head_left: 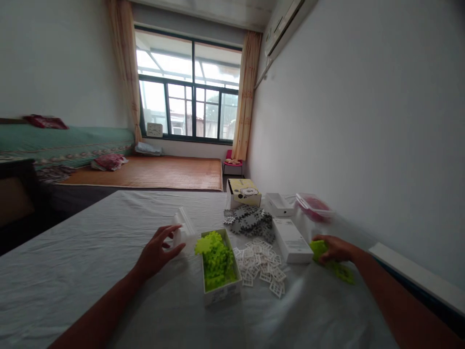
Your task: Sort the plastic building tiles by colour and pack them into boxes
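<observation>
1. Green pieces (221,261) are heaped in an open box (222,294), flanked by white tiles (258,261).
2. One green piece (318,249) is gripped by right fingers (326,255), beside a white carton (291,238).
3. Left fingers (177,251) are parted beside clear plastic (187,227).

Beyond the table's (87,242) far edge we see a low bed (174,172) topped with a brown mat. Behind it, daylight enters through a wide, dark-framed window (194,85), between a left curtain (125,63) and a right curtain (248,82), both pale orange; a white clock (154,130) stands at its lower left. A pink chair (233,163) sits between the bed and the plain right wall (345,111), where we find an air conditioner (285,29) high up. Past the table's left edge, we make out dark furniture (16,194) in shadow.
</observation>
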A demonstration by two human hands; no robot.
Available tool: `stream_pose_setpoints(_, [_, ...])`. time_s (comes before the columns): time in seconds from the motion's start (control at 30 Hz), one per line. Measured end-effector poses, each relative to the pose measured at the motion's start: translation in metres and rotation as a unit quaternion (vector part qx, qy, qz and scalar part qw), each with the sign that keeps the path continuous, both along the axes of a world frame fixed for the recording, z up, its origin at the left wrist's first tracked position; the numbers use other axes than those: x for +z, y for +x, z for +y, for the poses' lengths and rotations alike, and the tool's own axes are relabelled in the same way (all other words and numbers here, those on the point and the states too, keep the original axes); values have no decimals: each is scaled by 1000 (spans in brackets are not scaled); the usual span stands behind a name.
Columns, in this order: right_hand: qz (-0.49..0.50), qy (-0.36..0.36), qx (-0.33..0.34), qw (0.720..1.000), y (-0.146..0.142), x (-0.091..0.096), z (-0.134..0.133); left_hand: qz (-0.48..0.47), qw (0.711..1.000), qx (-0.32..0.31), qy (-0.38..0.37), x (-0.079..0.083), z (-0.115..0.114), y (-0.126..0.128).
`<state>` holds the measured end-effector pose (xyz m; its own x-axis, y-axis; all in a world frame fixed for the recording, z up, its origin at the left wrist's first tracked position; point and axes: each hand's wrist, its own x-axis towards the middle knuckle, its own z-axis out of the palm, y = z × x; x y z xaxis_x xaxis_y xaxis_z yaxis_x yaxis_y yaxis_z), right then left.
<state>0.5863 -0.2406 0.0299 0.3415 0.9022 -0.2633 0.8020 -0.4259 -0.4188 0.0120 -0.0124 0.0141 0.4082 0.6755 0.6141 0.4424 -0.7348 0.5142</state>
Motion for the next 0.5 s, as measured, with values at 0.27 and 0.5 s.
stream_pose_setpoints(0.27, [-52, 97, -29, 993, -14, -1, -15, 3, 1000, -16, 11, 2, -3, 3])
stream_pose_setpoints(0.5, [-80, 122, -54, 988, -14, -17, -15, 5, 1000, -16, 22, 1, -7, 1])
